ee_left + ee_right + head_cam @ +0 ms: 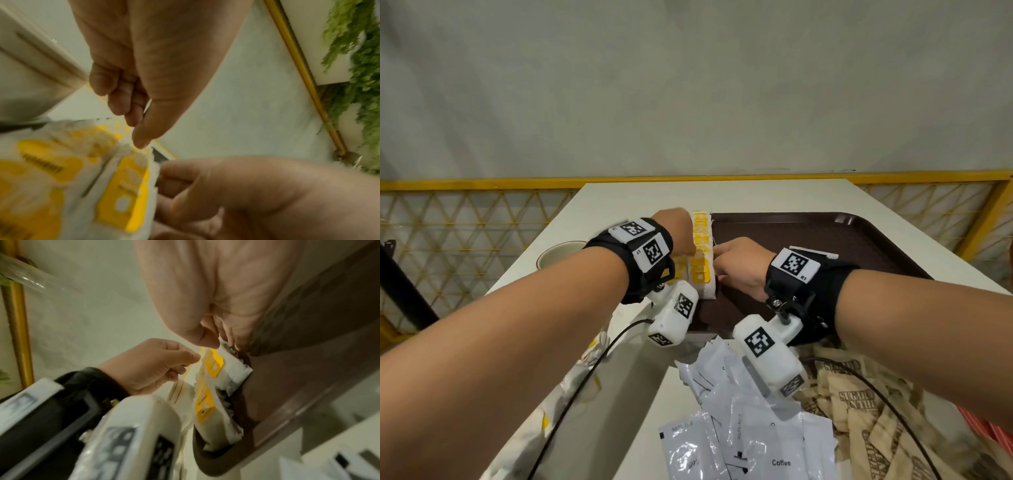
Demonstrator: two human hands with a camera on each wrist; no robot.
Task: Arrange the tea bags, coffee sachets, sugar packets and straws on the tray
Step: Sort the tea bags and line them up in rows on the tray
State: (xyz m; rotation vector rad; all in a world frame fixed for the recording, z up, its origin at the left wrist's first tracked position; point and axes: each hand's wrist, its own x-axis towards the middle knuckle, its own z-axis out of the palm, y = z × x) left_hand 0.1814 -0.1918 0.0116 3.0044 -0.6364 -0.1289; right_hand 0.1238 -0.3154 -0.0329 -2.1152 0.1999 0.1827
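The tea bags (702, 253) lie in a row along the tray's (825, 236) left edge; light, soft, tearable paper; both hands' grip pinches their edges; hold the yellow tags.

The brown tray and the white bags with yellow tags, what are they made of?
The dark brown tray looks like moulded plastic with a matte finish: its corner is rounded, its rim raised, its surface finely textured. The white tea bags with yellow tags look like soft, fibrous paper, with crimped, fuzzy edges in the right wrist view; the tags seem to be printed card or paper.
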